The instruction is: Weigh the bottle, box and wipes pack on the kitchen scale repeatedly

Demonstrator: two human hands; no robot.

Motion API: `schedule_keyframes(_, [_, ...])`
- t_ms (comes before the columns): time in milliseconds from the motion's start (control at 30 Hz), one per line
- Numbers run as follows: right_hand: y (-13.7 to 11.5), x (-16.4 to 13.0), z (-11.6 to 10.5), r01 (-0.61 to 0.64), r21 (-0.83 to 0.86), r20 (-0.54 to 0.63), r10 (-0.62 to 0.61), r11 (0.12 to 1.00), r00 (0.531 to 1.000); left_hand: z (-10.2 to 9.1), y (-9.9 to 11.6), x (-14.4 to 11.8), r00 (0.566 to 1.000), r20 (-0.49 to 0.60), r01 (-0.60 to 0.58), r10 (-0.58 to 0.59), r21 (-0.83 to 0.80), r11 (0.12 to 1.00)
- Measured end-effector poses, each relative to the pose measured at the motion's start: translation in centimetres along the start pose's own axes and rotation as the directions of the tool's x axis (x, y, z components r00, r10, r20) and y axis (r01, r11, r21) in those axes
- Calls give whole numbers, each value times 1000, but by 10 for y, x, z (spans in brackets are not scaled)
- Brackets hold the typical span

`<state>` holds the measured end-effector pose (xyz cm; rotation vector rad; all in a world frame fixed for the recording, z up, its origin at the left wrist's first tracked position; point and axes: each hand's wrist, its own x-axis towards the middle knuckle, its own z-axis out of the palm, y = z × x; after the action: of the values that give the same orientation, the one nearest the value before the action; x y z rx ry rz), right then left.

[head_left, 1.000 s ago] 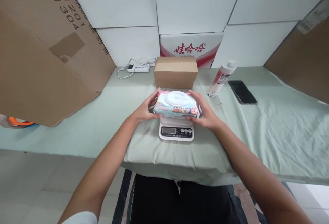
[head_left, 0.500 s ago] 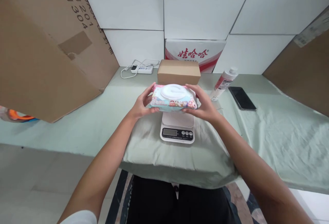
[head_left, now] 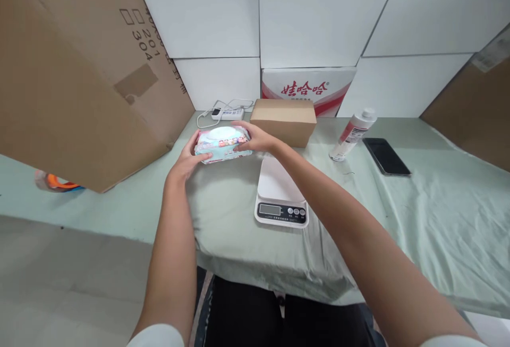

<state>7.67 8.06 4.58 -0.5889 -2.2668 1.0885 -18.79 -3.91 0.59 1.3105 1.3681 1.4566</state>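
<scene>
Head view: both hands clasp a soft pastel plastic pack of wet wipes with a white oval lid (head_left: 222,144) by its short ends. The left hand (head_left: 187,160) has its thumb on the near edge and fingers curled beneath; the right hand (head_left: 255,138) wraps the other end, arm crossing over a white digital kitchen scale (head_left: 281,197). The pack sits low over the pale green cloth-covered desk (head_left: 418,203), left of the scale and toward the far edge, near a white power strip (head_left: 228,113); whether it touches the cloth is unclear. A small brown cardboard box (head_left: 285,121) stands just right. Judging by this, the pack is being set aside; lowering it flat and letting go seems to be what remains.
</scene>
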Motion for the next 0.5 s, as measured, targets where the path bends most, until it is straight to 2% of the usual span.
schedule_keyframes(100, [8, 8, 14, -95, -30, 0, 95, 995, 995, -1, -7, 5, 995, 12, 95, -96, 20, 995])
schedule_keyframes(200, [0, -8, 8, -172, -62, 31, 174, 983, 984, -2, -7, 9, 994, 60, 85, -89, 61, 994])
schedule_keyframes(267, [-10, -34, -8, -129, -52, 9, 129, 990, 992, -4, -2, 7, 998, 52, 28, -33, 90, 996])
schedule_keyframes(300, [-15, -51, -19, -81, -43, -47, 78, 996, 996, -4, 2, 5, 999, 19, -33, 31, 109, 994])
schedule_keyframes(333, [-18, -68, -32, -38, -29, -155, 33, 999, 987, -2, 9, 1, 992, -29, -116, 121, 138, 984])
schedule_keyframes(367, [-18, -85, -45, -17, -28, -310, 7, 999, 951, 2, 16, -3, 970, -85, -209, 226, 178, 962])
schedule_keyframes(400, [-16, -101, -59, -14, -58, -499, -17, 998, 867, 10, 25, -6, 929, -141, -306, 343, 231, 924])
schedule_keyframes(433, [-10, -115, -72, -37, -89, -665, -31, 995, 746, 21, 36, -8, 879, -178, -383, 442, 287, 878])
schedule_keyframes(467, [-1, -125, -82, -77, -101, -777, -31, 992, 628, 34, 47, -9, 840, -196, -427, 506, 335, 840])
schedule_keyframes(500, [10, -132, -91, -119, -88, -841, -10, 989, 541, 50, 58, -7, 813, -202, -452, 546, 371, 811])
